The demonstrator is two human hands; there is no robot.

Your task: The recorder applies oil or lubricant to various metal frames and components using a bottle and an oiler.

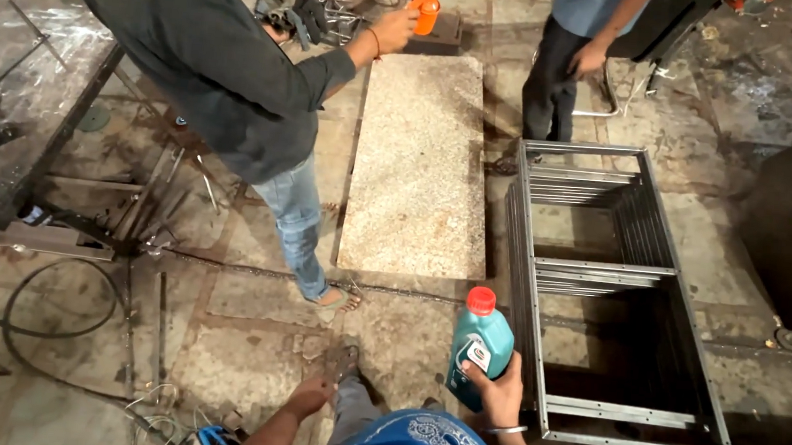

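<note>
My right hand grips a teal plastic bottle with a red cap, held upright close to the near corner of a grey metal frame. My left hand hangs low with its fingers curled and nothing in it, just above my sandalled foot. A person in a dark shirt and jeans stands ahead on the left and holds an orange bottle out in one hand.
A speckled stone slab lies on the floor ahead. A second person in a blue shirt stands at the far end of the frame. Metal bars, a black cable and scrap lie to the left.
</note>
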